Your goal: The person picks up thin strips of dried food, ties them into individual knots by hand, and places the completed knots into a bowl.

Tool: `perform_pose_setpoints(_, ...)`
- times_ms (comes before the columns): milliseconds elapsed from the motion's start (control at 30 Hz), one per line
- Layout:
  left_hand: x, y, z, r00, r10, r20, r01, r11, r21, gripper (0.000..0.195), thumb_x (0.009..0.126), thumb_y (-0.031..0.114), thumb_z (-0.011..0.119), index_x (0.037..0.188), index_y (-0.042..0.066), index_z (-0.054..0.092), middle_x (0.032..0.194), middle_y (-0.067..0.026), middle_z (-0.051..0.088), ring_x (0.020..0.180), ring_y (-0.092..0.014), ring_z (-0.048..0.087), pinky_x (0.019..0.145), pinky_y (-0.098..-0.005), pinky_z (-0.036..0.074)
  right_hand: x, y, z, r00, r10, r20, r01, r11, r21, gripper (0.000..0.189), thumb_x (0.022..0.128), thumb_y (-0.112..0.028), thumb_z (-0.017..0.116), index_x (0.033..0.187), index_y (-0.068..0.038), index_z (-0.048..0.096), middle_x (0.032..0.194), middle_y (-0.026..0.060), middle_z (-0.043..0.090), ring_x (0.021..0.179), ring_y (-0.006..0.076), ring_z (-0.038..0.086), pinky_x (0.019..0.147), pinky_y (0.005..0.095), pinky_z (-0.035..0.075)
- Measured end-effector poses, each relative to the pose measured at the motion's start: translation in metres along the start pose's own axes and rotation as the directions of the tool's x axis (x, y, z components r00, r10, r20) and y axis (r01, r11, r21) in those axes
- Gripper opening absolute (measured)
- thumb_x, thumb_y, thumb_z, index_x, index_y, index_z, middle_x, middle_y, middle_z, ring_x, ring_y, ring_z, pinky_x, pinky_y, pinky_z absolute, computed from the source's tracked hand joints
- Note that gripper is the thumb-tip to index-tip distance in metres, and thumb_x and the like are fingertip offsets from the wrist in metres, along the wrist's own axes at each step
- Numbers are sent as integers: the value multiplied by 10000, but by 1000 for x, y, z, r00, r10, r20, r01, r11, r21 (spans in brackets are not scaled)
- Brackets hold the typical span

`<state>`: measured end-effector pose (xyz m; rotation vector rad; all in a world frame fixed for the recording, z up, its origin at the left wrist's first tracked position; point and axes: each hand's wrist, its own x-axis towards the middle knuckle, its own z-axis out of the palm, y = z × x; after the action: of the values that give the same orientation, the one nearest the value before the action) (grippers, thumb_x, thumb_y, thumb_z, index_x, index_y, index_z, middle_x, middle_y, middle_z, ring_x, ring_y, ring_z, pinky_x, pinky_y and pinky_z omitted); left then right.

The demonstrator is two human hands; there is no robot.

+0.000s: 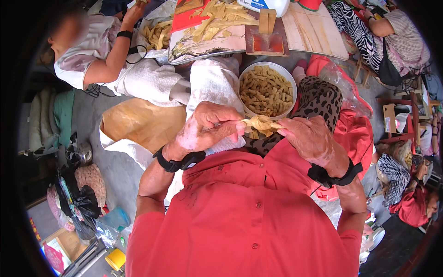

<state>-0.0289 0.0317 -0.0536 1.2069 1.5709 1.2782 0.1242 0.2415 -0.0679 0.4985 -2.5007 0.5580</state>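
Observation:
A twisted or knotted piece of pale yellow, strip-like food (262, 124), perhaps dried bean curd, is stretched between both hands above the lap. My left hand (211, 126) pinches one end between thumb and fingers. The opposite end is gripped by my right hand (306, 136), thumb and forefinger together. Just beyond them stands a round white tub (295, 90) filled with many similar knotted pieces (265, 88). Loose flat strips of the same material (216, 20) lie heaped on the table ahead. A white towel (211, 83) covers the left thigh.
The low table (313, 33) ahead carries a wooden block on a board (267, 26) and a white jug (270, 5). A bag of strips (157, 34) stands beside it. An open paper-lined sack (142, 121) lies left. Co-workers sit at left (104, 52) and right (398, 38).

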Motion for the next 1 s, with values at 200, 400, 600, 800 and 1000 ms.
perform_pose_setpoints(200,6,3,-3,998,-47,-43,49,998,50,327,740,44,679,1039,-18,562,1040,-119,596,1006,-192,556,882,-305,415,-5,6,6,998,27,54,-29,999,29,267,756,-106,675,943,-23,505,723,69,620,541,211,604,412,302,441)
perform_pose_setpoints(400,23,-1,15,964,259,-66,-216,901,375,351,719,51,691,1034,-7,549,1047,-140,571,957,-257,566,772,-317,471,-2,5,9,999,-39,6,39,999,23,265,760,-90,666,951,-19,496,694,83,609,536,210,599,423,298,436)
perform_pose_setpoints(600,27,-7,26,993,118,-6,-112,954,278,166,789,37,536,926,-54,557,914,-138,564,798,-225,564,616,-296,463,-4,4,5,997,0,71,-1,1000,13,212,768,-81,653,910,-23,507,675,87,602,519,229,593,414,319,439)
perform_pose_setpoints(800,27,-7,26,998,47,37,-55,960,274,193,781,20,500,960,-39,539,857,-125,554,746,-201,565,597,-298,458,-4,2,2,985,118,125,-139,975,173,122,799,-88,618,792,-8,526,629,119,577,506,287,573,429,351,453)
perform_pose_setpoints(1000,42,-18,42,965,261,-26,-248,942,225,204,824,87,583,988,-24,533,796,-123,546,678,-241,564,572,-330,444,-10,9,9,984,171,50,-178,937,302,88,811,-77,606,771,-19,554,604,128,543,508,309,555,426,361,425)
